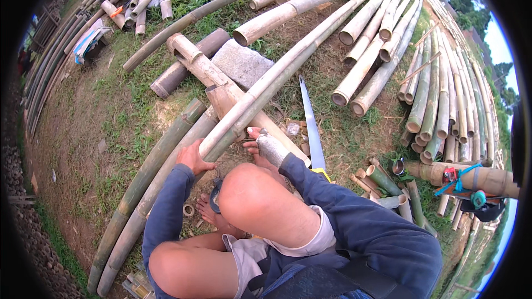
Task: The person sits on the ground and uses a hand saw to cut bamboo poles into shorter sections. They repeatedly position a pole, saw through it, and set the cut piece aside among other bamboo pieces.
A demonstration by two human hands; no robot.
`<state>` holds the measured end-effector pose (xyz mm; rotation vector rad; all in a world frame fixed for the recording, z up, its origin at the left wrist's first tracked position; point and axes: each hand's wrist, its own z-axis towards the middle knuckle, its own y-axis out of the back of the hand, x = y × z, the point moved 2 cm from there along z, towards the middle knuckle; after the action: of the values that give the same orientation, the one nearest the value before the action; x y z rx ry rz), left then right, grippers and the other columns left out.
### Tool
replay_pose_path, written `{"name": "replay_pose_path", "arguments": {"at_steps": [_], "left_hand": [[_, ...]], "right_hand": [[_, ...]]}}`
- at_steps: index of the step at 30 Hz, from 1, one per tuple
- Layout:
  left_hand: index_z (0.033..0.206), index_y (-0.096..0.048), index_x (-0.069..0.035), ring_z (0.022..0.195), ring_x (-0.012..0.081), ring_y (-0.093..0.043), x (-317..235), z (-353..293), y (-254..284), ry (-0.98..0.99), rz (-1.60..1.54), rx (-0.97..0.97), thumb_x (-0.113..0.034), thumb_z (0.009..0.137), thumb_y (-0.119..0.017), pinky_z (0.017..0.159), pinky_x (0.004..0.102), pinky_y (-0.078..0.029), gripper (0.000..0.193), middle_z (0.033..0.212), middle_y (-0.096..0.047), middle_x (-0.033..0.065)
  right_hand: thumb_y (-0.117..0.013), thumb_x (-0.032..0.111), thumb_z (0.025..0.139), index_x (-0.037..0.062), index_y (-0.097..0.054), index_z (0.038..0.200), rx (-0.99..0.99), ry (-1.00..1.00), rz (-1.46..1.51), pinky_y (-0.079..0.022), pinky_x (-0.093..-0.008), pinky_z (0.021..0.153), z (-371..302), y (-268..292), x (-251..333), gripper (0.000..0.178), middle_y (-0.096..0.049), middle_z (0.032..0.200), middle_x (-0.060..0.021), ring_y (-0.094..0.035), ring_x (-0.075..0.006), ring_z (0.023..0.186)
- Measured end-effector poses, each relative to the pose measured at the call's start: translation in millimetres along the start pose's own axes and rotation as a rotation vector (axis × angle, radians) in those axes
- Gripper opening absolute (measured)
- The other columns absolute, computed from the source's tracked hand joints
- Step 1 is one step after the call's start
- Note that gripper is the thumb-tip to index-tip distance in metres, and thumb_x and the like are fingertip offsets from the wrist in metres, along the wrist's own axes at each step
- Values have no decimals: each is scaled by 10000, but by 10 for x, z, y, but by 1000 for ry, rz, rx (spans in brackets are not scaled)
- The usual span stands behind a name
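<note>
A long bamboo pole [277, 83] slants from my knees to the far right, its near end lying over a thick split bamboo piece [249, 105]. My left hand [192, 156] grips the pole's near end, with the thumb at its lower edge. Beside the pole's right side is my right hand [265, 143], in a grey covering, with its bare fingers apart and pointing at the pole. A handsaw [312, 122] with a yellow handle stands blade up, right of that hand. An upright bamboo stub [219, 101] rises beside the split piece.
Two bamboo poles [160, 160] lie at my left. A stone block [242, 63] and a dark bamboo log [191, 61] lie ahead. Many cut poles [438, 88] fan out at the right, near a thick horizontal bamboo [471, 179] with blue ties. Short offcuts [382, 180] lie below.
</note>
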<state>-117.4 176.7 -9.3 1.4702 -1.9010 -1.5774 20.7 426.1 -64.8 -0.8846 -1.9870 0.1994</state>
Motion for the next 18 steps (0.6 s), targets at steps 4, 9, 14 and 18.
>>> {"name": "replay_pose_path", "arguments": {"at_steps": [4,9,14,18], "left_hand": [[1486,-533,-119,1106,442,-699,128,-475,46,-7,-18,-33,-417,590,-980,1008,495,-534,1044,1155,-737,272],[1441,-562,-135,1037,419,-726,729,-1324,208,115,32,-32,-326,576,-984,939,485,-572,981,1088,-755,241],[1388,-576,-158,1034,411,-726,1758,-2350,73,260,49,-12,-316,526,-1009,920,493,-568,978,1108,-763,194],[1359,-516,-166,1123,402,-689,2672,-3108,-358,407,146,52,-321,503,-1006,930,500,-553,999,1226,-722,168]], "right_hand": [[-820,409,925,82,-512,1350,10,-1,78,-602,-351,787,-52,218,324,619,-670,1105,-110,-702,-248,1005],[-838,554,859,72,-455,1449,-40,-55,80,-568,-368,870,-31,442,695,853,-497,1271,-113,-673,-259,1050],[-844,600,832,39,-427,1508,-79,52,-24,-521,-416,967,300,460,1021,972,-418,1375,-152,-577,-298,1222],[-841,620,823,51,-230,1642,-247,208,69,-413,-525,1107,713,589,1457,1169,-356,1582,-217,-425,-412,1383]]}}
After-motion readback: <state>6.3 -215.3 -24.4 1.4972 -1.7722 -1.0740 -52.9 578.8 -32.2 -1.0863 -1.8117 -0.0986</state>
